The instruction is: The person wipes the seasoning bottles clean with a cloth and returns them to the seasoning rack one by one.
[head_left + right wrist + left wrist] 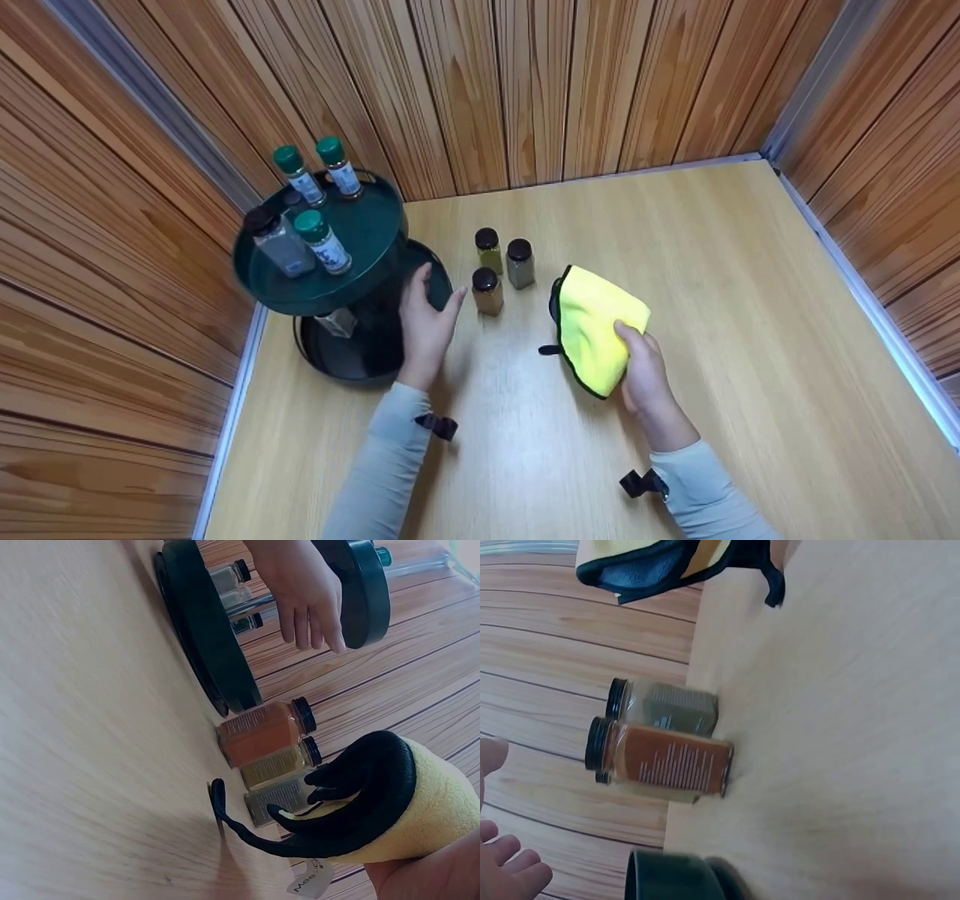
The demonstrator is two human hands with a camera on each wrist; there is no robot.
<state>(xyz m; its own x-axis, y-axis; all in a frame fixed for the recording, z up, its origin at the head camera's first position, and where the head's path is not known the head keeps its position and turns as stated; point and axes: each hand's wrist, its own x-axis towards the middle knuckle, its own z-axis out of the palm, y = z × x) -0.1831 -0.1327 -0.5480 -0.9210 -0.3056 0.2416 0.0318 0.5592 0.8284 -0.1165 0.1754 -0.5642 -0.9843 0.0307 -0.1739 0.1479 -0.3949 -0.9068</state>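
Right of centre in the head view, the person's right grip (646, 371) pinches the yellow cloth (600, 334), thumb on top, its black-edged folds held above the counter (750, 300). The left grip (429, 326) is released, thumb spread and fingers loosely extended, in front of the two-tier green rack (375, 217) at left; whether it touches the rack is hard to tell. Three dark-capped jars (488, 296) stand upright near mid-frame, between rack and cloth. Three green-capped bottles (328, 246) and a larger jar (283, 244) occupy the upper tier.
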